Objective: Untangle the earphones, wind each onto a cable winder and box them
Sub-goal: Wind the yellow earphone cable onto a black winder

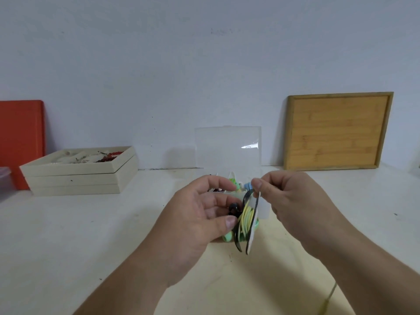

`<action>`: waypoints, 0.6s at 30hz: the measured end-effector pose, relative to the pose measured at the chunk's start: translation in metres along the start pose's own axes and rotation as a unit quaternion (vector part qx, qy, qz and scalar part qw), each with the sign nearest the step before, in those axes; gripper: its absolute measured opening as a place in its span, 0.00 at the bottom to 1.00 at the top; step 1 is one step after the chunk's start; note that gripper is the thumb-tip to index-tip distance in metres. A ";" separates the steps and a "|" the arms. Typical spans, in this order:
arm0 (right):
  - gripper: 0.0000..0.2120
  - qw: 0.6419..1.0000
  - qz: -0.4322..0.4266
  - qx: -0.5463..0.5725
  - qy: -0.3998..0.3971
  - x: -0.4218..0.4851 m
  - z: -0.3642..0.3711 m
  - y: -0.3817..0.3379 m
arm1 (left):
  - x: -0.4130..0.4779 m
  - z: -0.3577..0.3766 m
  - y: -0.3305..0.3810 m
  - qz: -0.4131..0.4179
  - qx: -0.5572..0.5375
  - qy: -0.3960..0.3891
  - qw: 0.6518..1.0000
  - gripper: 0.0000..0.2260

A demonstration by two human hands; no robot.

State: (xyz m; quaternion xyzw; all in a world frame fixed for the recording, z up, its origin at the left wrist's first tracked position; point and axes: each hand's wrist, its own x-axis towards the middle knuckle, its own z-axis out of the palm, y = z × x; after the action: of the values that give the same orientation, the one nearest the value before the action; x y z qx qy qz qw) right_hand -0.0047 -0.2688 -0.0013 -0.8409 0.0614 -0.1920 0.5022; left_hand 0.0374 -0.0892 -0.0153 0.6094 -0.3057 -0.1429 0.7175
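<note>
Two forearms are reaching in from the near edge; the left hand (200, 208) is pinching a cable winder (246, 223) between thumb and fingers, and the right hand (293, 201) is gripping its upper rim with thumb and forefinger. The winder is standing on edge above the table (68, 246), its long axis running near-vertical, tilted slightly; yellow-green cable (246, 218) is lying coiled on it. Directly behind, partly hidden by both hands, a clear plastic box (228, 151) is sitting with lid raised; coloured items inside are indistinct. Stacked cream trays (77, 176) are lying far left beside an orange board (20, 137); a wooden board (336, 130) is leaning against the wall on the right.
</note>
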 end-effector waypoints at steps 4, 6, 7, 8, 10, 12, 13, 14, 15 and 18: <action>0.18 0.993 0.034 -0.023 -0.113 -0.004 0.013 0.003 | 0.001 0.002 0.003 0.031 -0.038 0.067 0.997 0.17; 0.17 0.984 0.032 -0.040 -0.169 -0.007 0.020 0.005 | 0.002 0.002 0.003 0.041 -0.030 0.113 0.992 0.18; 0.16 0.981 0.026 -0.049 -0.187 -0.008 0.022 0.005 | 0.003 0.002 0.003 0.044 -0.020 0.136 0.990 0.18; 0.17 0.977 0.017 -0.059 -0.202 -0.009 0.023 0.005 | 0.003 0.001 0.002 0.048 -0.011 0.155 0.987 0.17; 0.17 0.971 -0.003 -0.082 -0.226 -0.011 0.024 0.002 | 0.004 -0.001 0.003 0.056 0.000 0.182 0.982 0.16; 0.15 0.965 -0.019 -0.088 -0.246 -0.013 0.022 0.000 | 0.005 -0.003 0.003 0.058 0.003 0.201 0.978 0.16; 0.15 0.963 -0.026 -0.089 -0.252 -0.013 0.021 -0.002 | 0.005 -0.004 0.003 0.057 0.004 0.208 0.976 0.15; 0.14 0.962 -0.033 -0.092 -0.255 -0.014 0.020 -0.003 | 0.005 -0.005 0.002 0.054 0.006 0.216 0.975 0.15; 0.14 0.961 -0.039 -0.096 -0.255 -0.014 0.020 -0.004 | 0.006 -0.006 0.000 0.052 0.011 0.223 0.973 0.15; 0.14 0.961 -0.062 -0.102 -0.248 -0.015 0.015 -0.008 | 0.007 -0.008 -0.004 0.050 0.046 0.230 0.971 0.14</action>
State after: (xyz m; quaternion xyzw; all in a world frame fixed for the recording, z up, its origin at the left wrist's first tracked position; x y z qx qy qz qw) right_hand -0.0137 -0.2476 -0.0046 -0.9113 -0.0977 -0.0011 0.4000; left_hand 0.0485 -0.0880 -0.0181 0.6425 -0.1684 0.0512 0.7458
